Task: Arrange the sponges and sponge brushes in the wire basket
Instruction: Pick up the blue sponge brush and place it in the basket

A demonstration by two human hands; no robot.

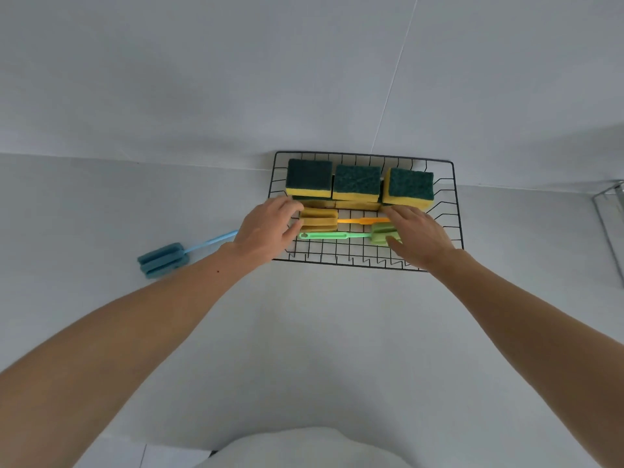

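my left hand (266,228) sits at the left edge of the wire basket (452,211), mid frame, fingers loosely curled w/ thumb and forefinger around the yellow foam head of the orange sponge brush (319,219); looks like a light pinch, but i can't tell for sure if it's gripped or just touched. my right hand (420,236) is spread flat and open at the right side of the basket, fingertips near the far end of the orange handle, palm over the green sponge brush (383,234) head, holding nothing as far as i can see. in the basket: 3 green-topped yellow sponges (356,182) in a row along the back, seemingly stacked on more underneath, then the orange brush lying across, then the green 1 just in front of it, heads at opposite ends. the blue sponge brush (162,260) is outside, on the white counter (304,332) at left of frame, its handle running toward my left wrist. handling guess: all v. light, foam heads soft and squashy, thin plastic handles stiff-ish but bendy. i'd take the blue 1 by the handle near the head so it doesn't swing, and lay it in the free front strip of the basket. wire grid could snag the foam, so lift, don't drag.
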